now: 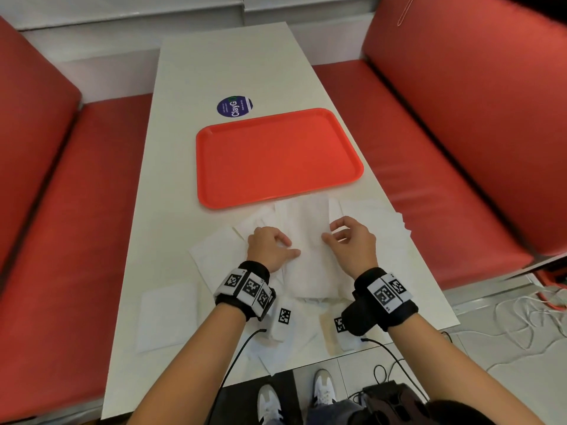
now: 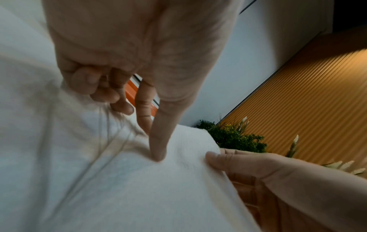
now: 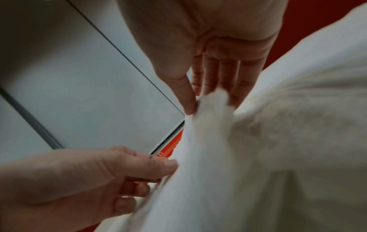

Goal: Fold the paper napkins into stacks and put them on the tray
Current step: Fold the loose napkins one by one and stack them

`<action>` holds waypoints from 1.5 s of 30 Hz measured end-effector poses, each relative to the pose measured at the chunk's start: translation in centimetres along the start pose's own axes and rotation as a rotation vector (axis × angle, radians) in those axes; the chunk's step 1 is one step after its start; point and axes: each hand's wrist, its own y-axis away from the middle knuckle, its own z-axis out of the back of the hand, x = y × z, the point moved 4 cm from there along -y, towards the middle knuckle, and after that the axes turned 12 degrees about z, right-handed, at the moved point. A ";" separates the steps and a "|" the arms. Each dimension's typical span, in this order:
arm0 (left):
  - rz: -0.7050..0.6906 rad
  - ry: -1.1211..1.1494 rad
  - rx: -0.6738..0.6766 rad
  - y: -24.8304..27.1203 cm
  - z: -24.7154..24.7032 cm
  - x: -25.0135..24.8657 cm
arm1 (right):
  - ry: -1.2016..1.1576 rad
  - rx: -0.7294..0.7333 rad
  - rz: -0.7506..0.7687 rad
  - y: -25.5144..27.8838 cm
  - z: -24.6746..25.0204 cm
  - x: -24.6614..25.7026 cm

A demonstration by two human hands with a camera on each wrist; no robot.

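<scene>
Overhead, the head view shows one orange tray [image 1: 279, 157] lying bare on the white worktop [image 1: 221, 72], with a round blue sticker [image 1: 234, 106] just beyond its far edge. Near the tray's front edge lies a loose heap of white napkins [image 1: 214, 256], overlapping so much that I cannot count them; one folded napkin [image 1: 167, 317] sits apart at the left. Both hands work one napkin in the middle [image 1: 306, 240]: the left hand [image 1: 270, 248] rests on its left edge with fingers curled, and the right hand [image 1: 351, 240] pinches its right edge. Two red benches [image 1: 460, 148] flank the worktop. In the left wrist view, the left hand [image 2: 139, 62] presses its thumb down on the napkin [image 2: 129, 188] while the curled fingers gather paper, and the right hand's thumb [image 2: 216, 160] grips the raised edge. In the right wrist view, the right hand [image 3: 208, 55] pinches a bunched corner of the napkin [image 3: 218, 157] between thumb and fingers; the left hand [image 3: 79, 180] holds the opposite edge.
</scene>
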 end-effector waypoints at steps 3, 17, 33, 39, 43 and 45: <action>-0.035 0.041 -0.018 0.2 -0.1 0.2 | 0.065 -0.047 0.013 0.2 0.5 -0.1; -0.085 0.462 0.158 2.5 0.9 -0.4 | -0.580 0.003 -0.047 1.7 1.6 1.4; -0.107 0.504 -0.044 4.3 -0.3 -0.6 | 0.055 -0.057 0.013 3.9 0.9 0.1; -0.143 0.577 0.017 5.3 0.1 -1.6 | -0.286 -0.038 -0.058 4.4 0.5 1.5; -0.111 0.622 0.189 6.1 -0.2 -1.8 | -0.452 -0.048 -0.103 4.2 0.1 1.2; -0.090 0.670 0.276 6.3 -0.1 -1.6 | -0.497 -0.081 -0.137 4.0 0.4 0.7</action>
